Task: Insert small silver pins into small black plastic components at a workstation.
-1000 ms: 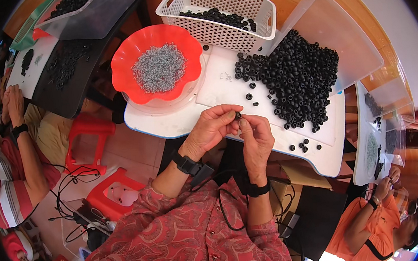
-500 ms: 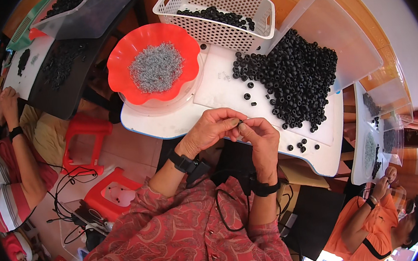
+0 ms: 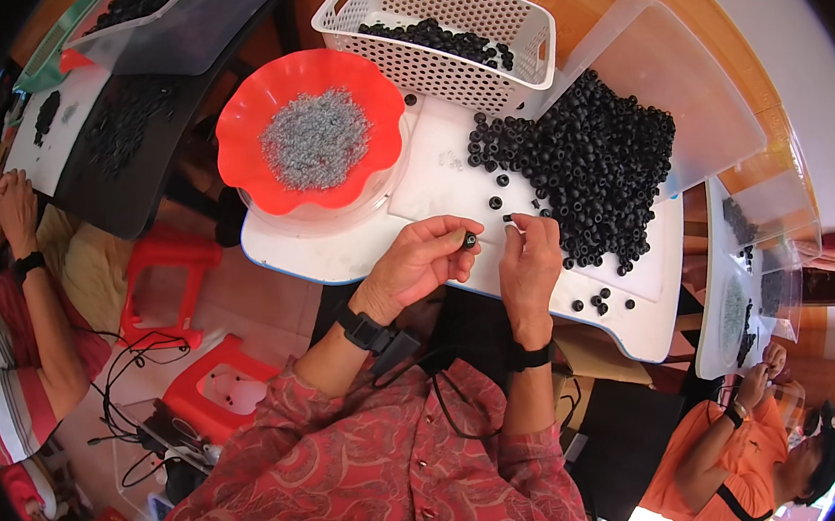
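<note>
My left hand (image 3: pixel 420 268) pinches a small black ring-like part (image 3: pixel 469 239) between thumb and fingers, just off the table's front edge. To its right, my right hand (image 3: pixel 529 270) has thumb and fingers drawn together over the white table. A tiny black piece (image 3: pixel 508 219) shows at its fingertips; whether it is gripped is hard to make out. Beyond that hand spreads a large pile of black round parts (image 3: pixel 599 163), with a few loose ones (image 3: pixel 497 203) beside it. At the left stands a red wavy-rimmed bowl (image 3: pixel 248 116) holding small clear-grey pieces (image 3: pixel 317 139).
A white perforated basket (image 3: pixel 439 63) with more black parts stands at the back. A clear plastic bin (image 3: pixel 692 83) lies behind the pile. Red stools (image 3: pixel 218 385) and cables are on the floor at left. One person sits on each side, at other tables.
My hands have parted. The left has kept the black part, while the right has moved away toward the pile's near left edge. The view has shifted slightly.
</note>
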The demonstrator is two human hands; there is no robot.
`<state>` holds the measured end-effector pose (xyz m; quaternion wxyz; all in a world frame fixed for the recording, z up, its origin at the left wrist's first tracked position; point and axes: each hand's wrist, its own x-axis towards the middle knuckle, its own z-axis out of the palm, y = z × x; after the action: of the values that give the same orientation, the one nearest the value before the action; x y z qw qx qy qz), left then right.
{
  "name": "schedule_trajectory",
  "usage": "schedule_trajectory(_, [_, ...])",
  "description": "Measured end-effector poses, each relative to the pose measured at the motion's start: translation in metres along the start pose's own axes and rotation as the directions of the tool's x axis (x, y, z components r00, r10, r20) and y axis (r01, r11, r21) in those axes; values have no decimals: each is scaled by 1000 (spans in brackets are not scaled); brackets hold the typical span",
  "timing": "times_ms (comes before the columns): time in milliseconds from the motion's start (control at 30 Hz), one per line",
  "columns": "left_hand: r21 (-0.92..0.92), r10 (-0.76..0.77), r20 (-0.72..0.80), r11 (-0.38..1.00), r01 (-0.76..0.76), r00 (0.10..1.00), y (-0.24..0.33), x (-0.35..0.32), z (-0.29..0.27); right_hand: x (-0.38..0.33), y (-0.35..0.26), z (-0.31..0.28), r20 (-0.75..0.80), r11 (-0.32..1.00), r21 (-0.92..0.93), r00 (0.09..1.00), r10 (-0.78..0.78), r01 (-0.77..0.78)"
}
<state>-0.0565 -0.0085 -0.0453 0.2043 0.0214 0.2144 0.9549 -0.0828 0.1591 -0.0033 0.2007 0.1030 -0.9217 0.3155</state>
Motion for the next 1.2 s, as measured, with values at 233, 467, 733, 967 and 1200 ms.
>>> schedule_trajectory(233, [-13, 13, 12, 1000, -13, 1000, 0, 0, 0, 6, 3, 8, 68, 959, -239, 988, -142, 154])
schedule_trajectory(467, [3, 21, 11, 1000, -21, 1000, 0, -1, 0, 4, 6, 9, 84, 950, -286, 991, -105, 125])
schedule_trajectory(733, [-3, 33, 16, 999, -33, 999, -1, -1, 0, -15, -12, -12, 332, 576, 645, 863, 381, -502])
schedule_trajectory(967, [18, 43, 22, 999, -43, 999, -2, -1, 0, -24, -19, -14, 398, 254, 824, 837, 376, -506])
schedule_trajectory(1200, [22, 40, -3, 999, -40, 999, -3, 0, 2, -29, -22, -7, 363, 326, 809, 852, 378, -489])
